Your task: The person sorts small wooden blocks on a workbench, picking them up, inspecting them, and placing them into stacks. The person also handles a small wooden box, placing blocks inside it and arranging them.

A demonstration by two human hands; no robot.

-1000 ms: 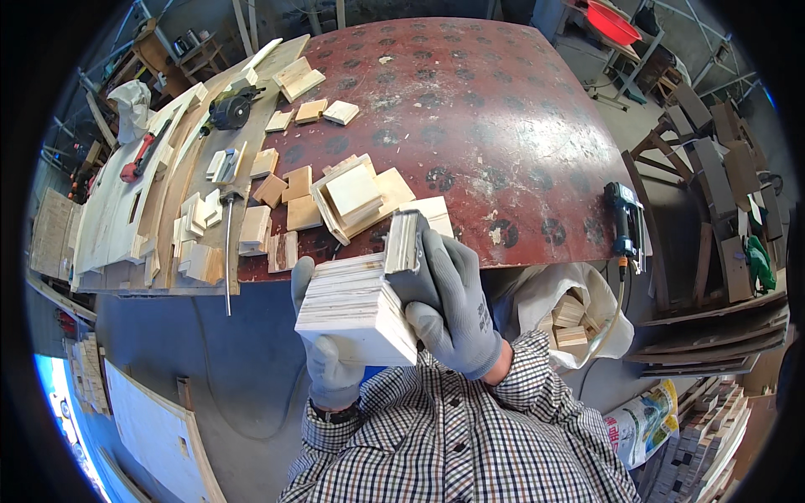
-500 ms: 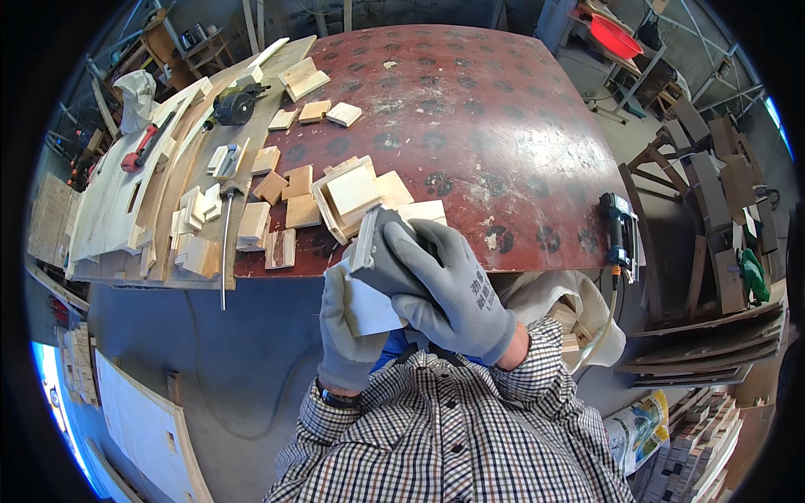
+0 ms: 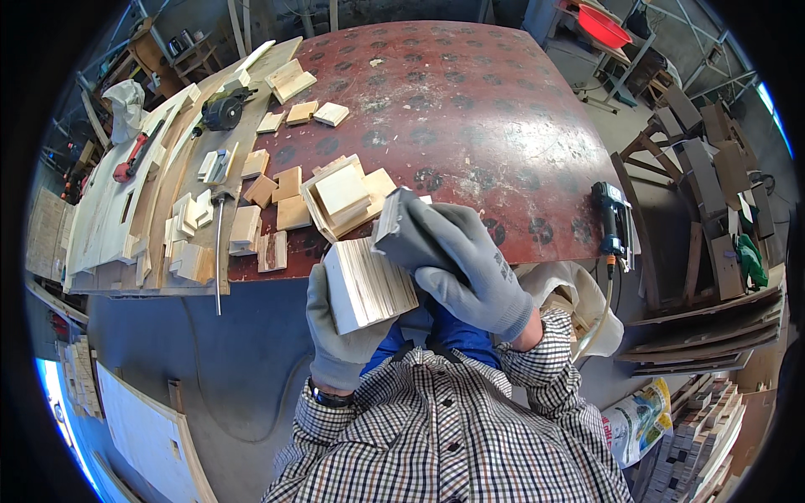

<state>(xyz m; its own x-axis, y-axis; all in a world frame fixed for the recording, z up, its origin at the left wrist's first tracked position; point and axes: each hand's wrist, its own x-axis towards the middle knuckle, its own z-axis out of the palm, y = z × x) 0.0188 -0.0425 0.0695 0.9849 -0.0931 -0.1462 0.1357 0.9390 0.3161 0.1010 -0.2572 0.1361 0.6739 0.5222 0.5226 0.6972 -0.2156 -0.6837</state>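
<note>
My left hand (image 3: 334, 342), in a grey work glove, is wrapped round a pale plywood block (image 3: 369, 287) with layered edges, held just off the table's front edge. My right hand (image 3: 480, 281), gloved as well, grips a dark grey sanding block (image 3: 412, 230) from above. Its lower side is close against the plywood block's upper right edge; whether they touch I cannot tell. Just beyond my hands lies a pile of pale wooden pieces (image 3: 344, 193) on the dark red table (image 3: 503, 159).
Smaller wood blocks (image 3: 293, 213) and a hammer (image 3: 220, 251) lie left of my hands. Farther left are a black power tool (image 3: 225, 109) and a red-handled tool (image 3: 134, 159) on boards. A nail gun (image 3: 614, 220) with a hose rests at the table's right edge, above a white sack (image 3: 604, 323).
The plywood block has turned so its layered edge now faces up toward me. My right hand has moved slightly right and down with the sanding block.
</note>
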